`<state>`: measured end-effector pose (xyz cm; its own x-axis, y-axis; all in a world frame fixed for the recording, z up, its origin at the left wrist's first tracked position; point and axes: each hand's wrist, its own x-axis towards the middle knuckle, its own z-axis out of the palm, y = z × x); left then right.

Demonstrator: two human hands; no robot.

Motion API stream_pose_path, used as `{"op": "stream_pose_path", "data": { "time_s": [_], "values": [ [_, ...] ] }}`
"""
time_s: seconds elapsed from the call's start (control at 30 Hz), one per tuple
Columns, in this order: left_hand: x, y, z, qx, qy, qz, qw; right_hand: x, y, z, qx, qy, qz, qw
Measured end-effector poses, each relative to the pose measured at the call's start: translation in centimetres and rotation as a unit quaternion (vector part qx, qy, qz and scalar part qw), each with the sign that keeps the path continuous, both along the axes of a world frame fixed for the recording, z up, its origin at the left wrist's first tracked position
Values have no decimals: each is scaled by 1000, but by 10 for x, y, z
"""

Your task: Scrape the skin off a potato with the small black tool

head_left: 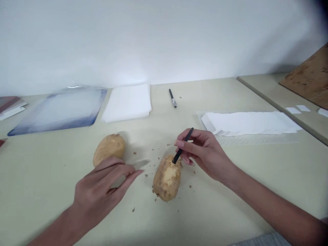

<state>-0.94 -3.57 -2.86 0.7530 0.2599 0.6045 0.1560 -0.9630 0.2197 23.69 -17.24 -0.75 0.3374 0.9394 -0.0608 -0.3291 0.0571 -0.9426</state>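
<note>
A peeled-in-part potato (166, 181) lies in front of me, with a pale bare patch on its upper side. My right hand (202, 152) pinches a slim black pen-like stick (183, 146), whose lower end meets the top of this potato or hovers just over it. To the left, my left hand (105, 188) is raised with thumb and index finger drawn close together. A blurred grey sliver shows by those fingertips; whether it is a thin object or a shadow, I cannot tell. Behind that hand sits a second potato (109, 147), partly covered by it.
Brown peel crumbs are scattered around the potato. Farther back lie a black and silver pen-like tool (172, 98), a stack of white paper (128, 102) and a blue-edged clear sheet (61, 109). White paper strips (251, 122) lie right, near a brown board (310, 77).
</note>
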Motion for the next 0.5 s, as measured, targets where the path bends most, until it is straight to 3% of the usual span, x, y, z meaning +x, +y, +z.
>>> {"op": "stream_pose_path", "data": {
  "time_s": [0.1, 0.2, 0.37, 0.5],
  "values": [
    [6, -2, -3, 9, -13, -9, 1000, 0, -2, -3, 4, -12, 2, 1000],
    [8, -3, -5, -97, 51, -36, 993, 1, -5, -7, 20, -13, -4, 1000],
    [14, -4, -3, -341, 152, -127, 919, 2, -8, -14, 35, -26, -4, 999],
    [34, -13, -8, -359, 194, -159, 899, 1, -7, -17, 34, -12, -8, 999]
  ]
}}
